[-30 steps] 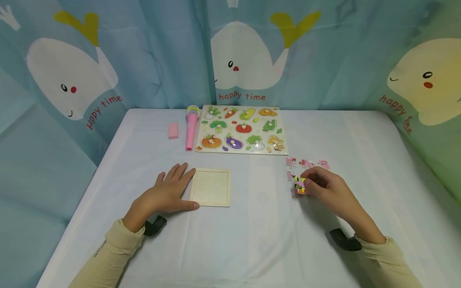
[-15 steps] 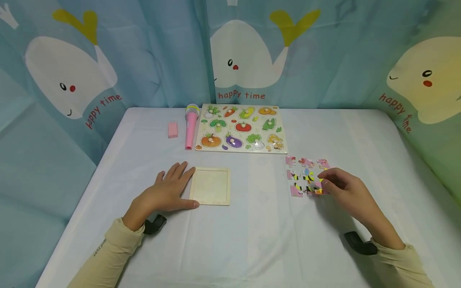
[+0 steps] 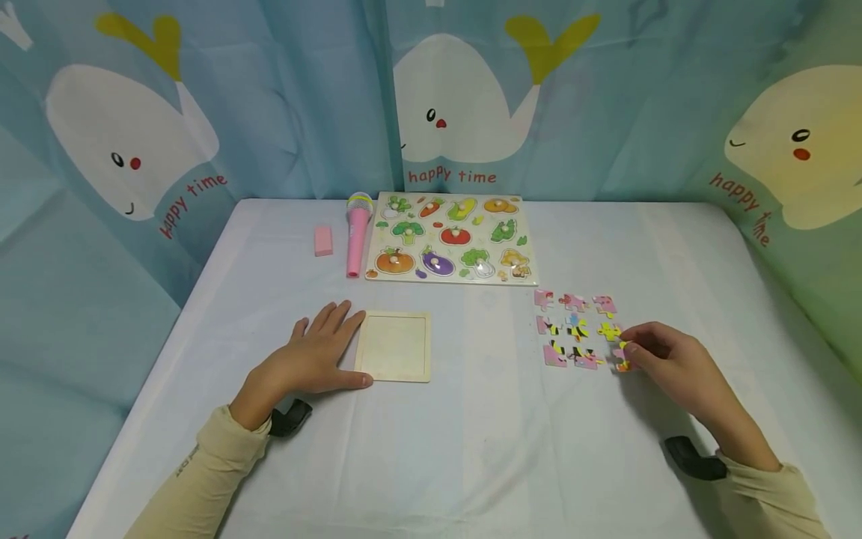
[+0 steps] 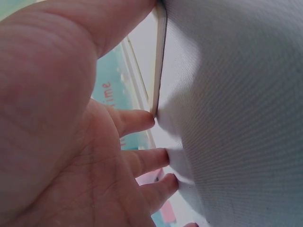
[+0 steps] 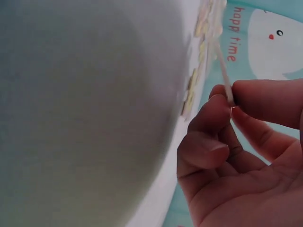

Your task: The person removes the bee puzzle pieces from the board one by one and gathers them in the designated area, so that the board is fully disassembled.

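A pink and yellow jigsaw piece (image 3: pixel 622 357) is pinched between the thumb and fingers of my right hand (image 3: pixel 673 363). The right wrist view shows the thin piece (image 5: pixel 224 71) edge-on, raised off the cloth. Beside that hand, several jigsaw pieces (image 3: pixel 577 327) lie in loose rows with small gaps. My left hand (image 3: pixel 313 355) is spread flat, with thumb and index finger touching the left side of a square wooden puzzle tray (image 3: pixel 393 346). In the left wrist view the edge of this tray (image 4: pixel 157 61) meets the straight fingers.
At the back of the white-covered table (image 3: pixel 471 449) lies a vegetable peg puzzle board (image 3: pixel 451 238). A pink toy microphone (image 3: pixel 357 236) and a small pink block (image 3: pixel 323 241) are left of it. A whale-print curtain (image 3: pixel 303 97) stands behind.
My right hand has moved right with the pinched piece, from over the middle of the rows to their lower right end, uncovering other pieces. The left hand and tray stay put.
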Motion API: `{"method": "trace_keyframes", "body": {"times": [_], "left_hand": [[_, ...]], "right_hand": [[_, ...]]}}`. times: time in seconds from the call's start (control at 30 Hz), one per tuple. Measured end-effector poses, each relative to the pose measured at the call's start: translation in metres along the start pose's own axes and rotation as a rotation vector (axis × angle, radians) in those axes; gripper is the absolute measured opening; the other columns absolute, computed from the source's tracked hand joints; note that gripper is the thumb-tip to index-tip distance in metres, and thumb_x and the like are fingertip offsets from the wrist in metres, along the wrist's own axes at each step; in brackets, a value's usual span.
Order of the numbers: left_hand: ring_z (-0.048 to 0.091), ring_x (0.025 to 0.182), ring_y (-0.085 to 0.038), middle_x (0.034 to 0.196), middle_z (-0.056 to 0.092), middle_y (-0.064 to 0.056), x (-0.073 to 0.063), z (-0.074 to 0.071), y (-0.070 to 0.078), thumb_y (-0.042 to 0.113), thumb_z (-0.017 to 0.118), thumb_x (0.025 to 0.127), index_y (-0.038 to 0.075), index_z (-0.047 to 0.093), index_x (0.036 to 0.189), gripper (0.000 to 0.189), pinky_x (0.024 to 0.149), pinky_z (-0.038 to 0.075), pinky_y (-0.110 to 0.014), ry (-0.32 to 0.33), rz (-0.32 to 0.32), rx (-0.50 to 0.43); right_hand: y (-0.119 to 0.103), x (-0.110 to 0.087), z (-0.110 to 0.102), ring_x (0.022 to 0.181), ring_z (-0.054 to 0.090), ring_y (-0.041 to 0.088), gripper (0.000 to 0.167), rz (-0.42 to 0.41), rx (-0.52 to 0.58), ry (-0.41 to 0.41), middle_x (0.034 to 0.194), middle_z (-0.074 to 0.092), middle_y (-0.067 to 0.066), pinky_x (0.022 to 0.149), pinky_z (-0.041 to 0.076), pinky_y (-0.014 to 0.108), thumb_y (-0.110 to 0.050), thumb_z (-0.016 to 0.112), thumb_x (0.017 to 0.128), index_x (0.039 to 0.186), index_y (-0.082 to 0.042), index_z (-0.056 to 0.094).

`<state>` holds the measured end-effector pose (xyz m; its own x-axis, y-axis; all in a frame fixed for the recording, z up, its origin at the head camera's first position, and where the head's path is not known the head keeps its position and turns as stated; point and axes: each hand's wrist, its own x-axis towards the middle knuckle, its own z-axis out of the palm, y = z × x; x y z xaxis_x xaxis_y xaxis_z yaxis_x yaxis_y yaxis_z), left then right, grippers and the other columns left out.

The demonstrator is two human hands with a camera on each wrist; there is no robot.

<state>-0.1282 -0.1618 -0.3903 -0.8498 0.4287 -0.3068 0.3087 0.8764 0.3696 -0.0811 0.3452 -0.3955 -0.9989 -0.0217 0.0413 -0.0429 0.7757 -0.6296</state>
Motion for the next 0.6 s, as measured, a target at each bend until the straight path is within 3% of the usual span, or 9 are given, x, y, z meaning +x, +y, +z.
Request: {"method": "trace_keyframes", "body": {"times": [0.5, 0.6], "left_hand": [[0.009, 0.160, -0.049, 0.175, 0.014, -0.027, -0.0009, -0.0041, -0.0018, 0.056, 0.080, 0.092, 0.002, 0.022, 0.169, 0.111, 0.121, 0.009, -0.075, -0.019, 0.005, -0.034], [0.016, 0.159, -0.048, 0.173, 0.021, -0.027, -0.0005, -0.0058, -0.0042, 0.056, 0.076, 0.094, 0.001, 0.025, 0.168, 0.105, 0.121, 0.014, -0.074, -0.002, 0.023, -0.043]], "right_hand": [[0.0040, 0.0091, 0.0012, 0.079, 0.058, 0.017, 0.020, 0.082, -0.083, -0.042, 0.092, 0.070, 0.007, 0.063, 0.046, 0.026, -0.013, 0.068, 0.104, 0.115, 0.004, 0.069], [0.0034, 0.0081, 0.0014, 0.082, 0.057, 0.020, 0.020, 0.077, -0.118, -0.019, 0.093, 0.070, 0.009, 0.061, 0.045, 0.028, -0.014, 0.065, 0.105, 0.113, 0.004, 0.070]]}}
